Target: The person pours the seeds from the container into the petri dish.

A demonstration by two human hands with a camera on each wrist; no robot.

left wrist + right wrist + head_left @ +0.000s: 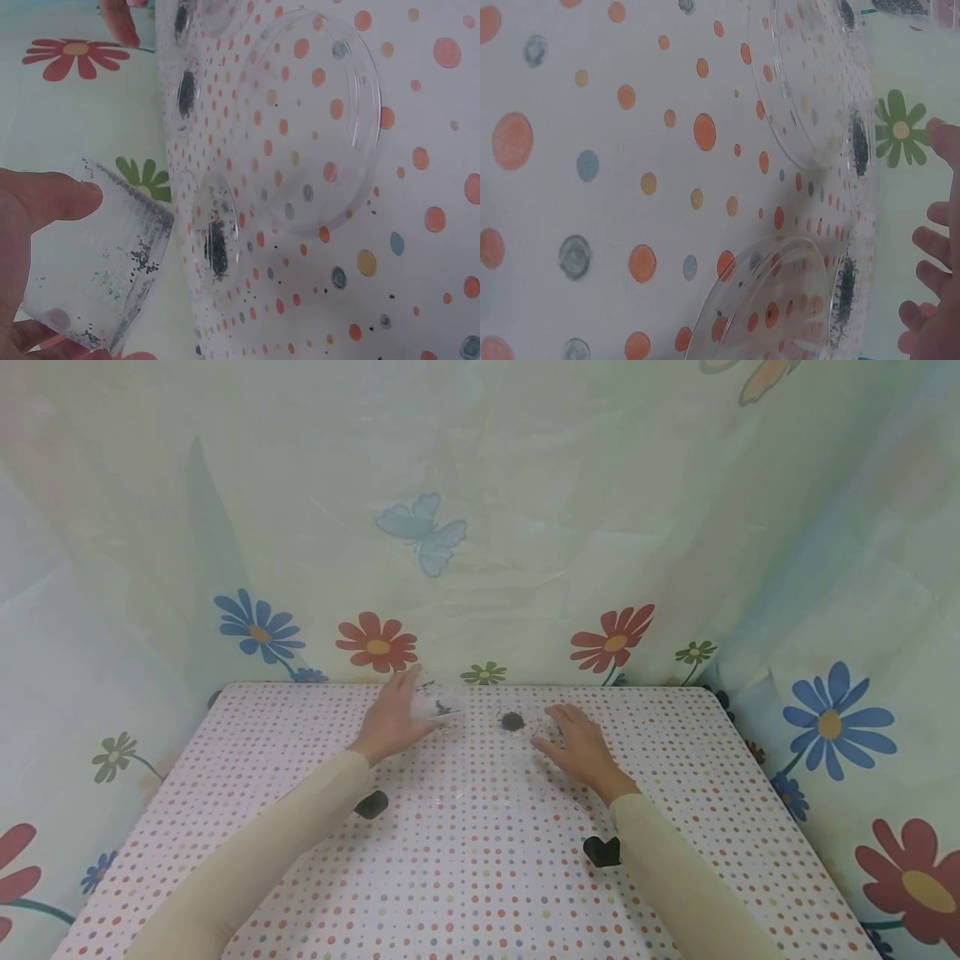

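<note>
My left hand (392, 717) grips a clear, boxy plastic container (112, 262) with small dark granules clinging inside, raised and tilted above the table's far side. The thumb lies along one wall, the other fingers behind it. Over the far right of the table, my right hand (581, 745) hovers with relaxed, spread fingers and holds nothing. Between the hands sits a small clear round dish (512, 721) with a dark granule pile. In the left wrist view, a similar dish (216, 247) with granules lies near the container. Another granule pile (846, 292) shows near the right hand.
Wide clear round dishes or lids (315, 120) lie on the nearer side of the small dishes, hard to see against the dotted tablecloth (480, 877). Loose dark specks dot the cloth. A floral curtain (510, 585) rises behind the table's far edge.
</note>
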